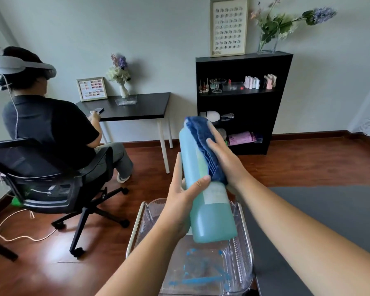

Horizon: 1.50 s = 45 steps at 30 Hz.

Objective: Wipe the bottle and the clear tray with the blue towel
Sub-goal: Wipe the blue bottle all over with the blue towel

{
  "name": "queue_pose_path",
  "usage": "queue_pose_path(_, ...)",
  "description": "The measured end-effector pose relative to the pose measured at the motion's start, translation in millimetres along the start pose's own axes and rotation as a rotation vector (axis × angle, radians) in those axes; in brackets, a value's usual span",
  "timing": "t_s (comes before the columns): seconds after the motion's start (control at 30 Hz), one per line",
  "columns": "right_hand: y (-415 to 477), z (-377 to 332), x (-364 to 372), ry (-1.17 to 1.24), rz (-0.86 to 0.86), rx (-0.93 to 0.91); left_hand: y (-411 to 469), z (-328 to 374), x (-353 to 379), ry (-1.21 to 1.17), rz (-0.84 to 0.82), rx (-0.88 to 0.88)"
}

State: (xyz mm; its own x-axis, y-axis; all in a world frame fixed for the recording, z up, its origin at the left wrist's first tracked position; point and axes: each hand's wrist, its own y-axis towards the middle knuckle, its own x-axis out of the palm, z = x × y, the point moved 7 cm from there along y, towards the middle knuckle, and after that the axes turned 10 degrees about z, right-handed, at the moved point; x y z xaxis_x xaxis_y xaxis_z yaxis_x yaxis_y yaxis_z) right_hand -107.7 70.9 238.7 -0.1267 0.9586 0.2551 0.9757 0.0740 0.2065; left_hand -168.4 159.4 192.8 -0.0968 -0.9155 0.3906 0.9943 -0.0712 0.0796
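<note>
Your left hand (181,201) is wrapping around the lower middle of the bottle (203,189), thumb lying across its front and the other fingers curling behind it, so the hand is closing on the bottle and carrying it in the air. Your right hand (224,159) is lying flat with its fingers stretched out, pressing the blue towel (203,146) against the upper right side of the bottle; the hand is not pinching the towel, only pinning it between palm and bottle. The towel is bunching in folds from the bottle's top down to about its middle, and it is covering the cap end, so you cannot tell what the top looks like.

The bottle is tilting, its top leaning away from you and a little to the left, its base pointing down toward you. It is pale blue-green and see-through, with a lighter label on its side.

Just under the base, the clear tray (241,272) is sitting on top of a small cart with a pale metal frame (134,229); blue marks are showing through the tray's bottom. The bottle is hanging above the tray, apart from it.

To your right a dark grey mat (329,221) is lying. Farther off, a person (49,129) wearing a headset is sitting in a black office chair (51,189) at a black table (132,107), and a black shelf (241,103) is standing against the wall.
</note>
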Motion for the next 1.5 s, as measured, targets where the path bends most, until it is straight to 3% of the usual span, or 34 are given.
queue_pose_path(0.1,-28,20,7,0.261,-0.061,0.197,9,17,-9,-0.021,0.059,0.079)
queue_pose_path(0.17,-61,26,18,0.299,-0.166,0.182,17,28,-18,-0.021,0.115,0.098)
queue_pose_path(0.27,-89,19,18,0.021,-0.126,-0.056,25,29,-21,0.062,0.07,0.048)
queue_pose_path(0.37,-81,13,17,-0.265,-0.065,-0.154,26,15,-17,0.109,0.054,-0.124)
queue_pose_path(0.53,-28,-15,9,-0.338,0.017,-0.236,21,11,-4,-0.002,-0.048,-0.099)
queue_pose_path(0.7,-2,-31,9,0.007,-0.037,-0.123,18,28,4,0.011,-0.02,0.074)
queue_pose_path(0.8,-39,-15,14,0.112,-0.106,-0.06,30,38,-5,-0.013,0.066,0.067)
queue_pose_path(0.93,-80,3,14,-0.158,-0.082,-0.176,42,41,-10,0.038,0.057,0.012)
queue_pose_path(1.1,-37,-21,5,-0.354,0.062,-0.255,27,26,9,-0.053,-0.111,-0.071)
queue_pose_path(1.23,8,-37,-5,-0.032,0.041,-0.1,16,27,21,-0.041,-0.099,0.051)
queue_pose_path(1.37,-20,-15,0,0.235,-0.062,0.02,20,34,13,-0.016,-0.005,0.139)
queue_pose_path(1.5,-78,3,10,0.064,-0.128,-0.084,29,39,-2,-0.029,0.028,0.083)
